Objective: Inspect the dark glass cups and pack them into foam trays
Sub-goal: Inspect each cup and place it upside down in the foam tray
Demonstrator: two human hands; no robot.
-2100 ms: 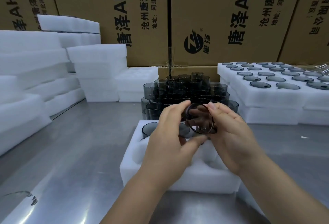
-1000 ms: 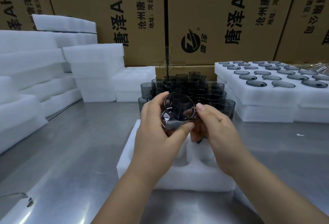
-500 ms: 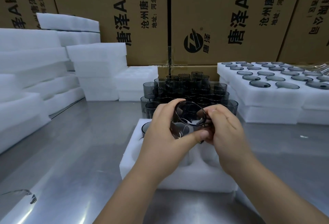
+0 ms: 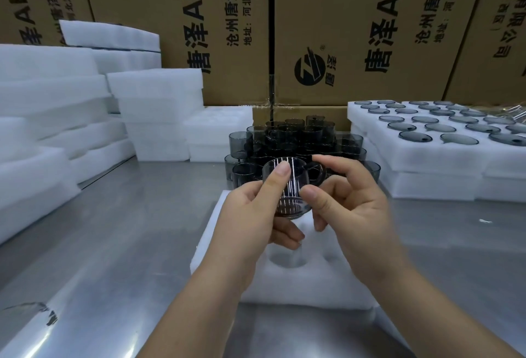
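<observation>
Cup (image 4: pixel 287 186) first: we hold it roughly upright, mouth up, in the air above the tray (image 4: pixel 313 289) on the table (image 4: pixel 128 229), just in front of the pile (image 4: pixel 299 138) of unpacked cups. Our left hand (image 4: pixel 250 215) grips it, thumb laid up the near wall toward the rim and fingers curled under the base. Our right hand (image 4: pixel 350 204) pinches at the handle (image 4: pixel 314 172), forefinger over its top and thumb against the wall just below. Its other fingers curl loosely and hold nothing.

We judge this to be the inspecting step, with packing to come. An empty pocket (image 4: pixel 286 260) lies right under the cup.

Several things could go wrong from here:

- **Slipping:** The glass is smooth, so if one hand lets go before the other has a firm hold, the cup may slip. Foam would likely forgive a fall, but the steel table or the pile would not.
- **Knocking the pile:** It stands close behind our fingers, and a careless turn or reach forward could topple stacked cups.
- **Missing a flaw:** Bright streaks of light run down the wall and our thumb covers part of it, so we could miss a real flaw or take a reflection for one.
- **Forcing the fit:** In the packed trays (image 4: pixel 427 155) to the right, each pocket appears to have a side notch. Pressing the cup down with the handle turned wrong could tear foam or strain the handle.
</observation>
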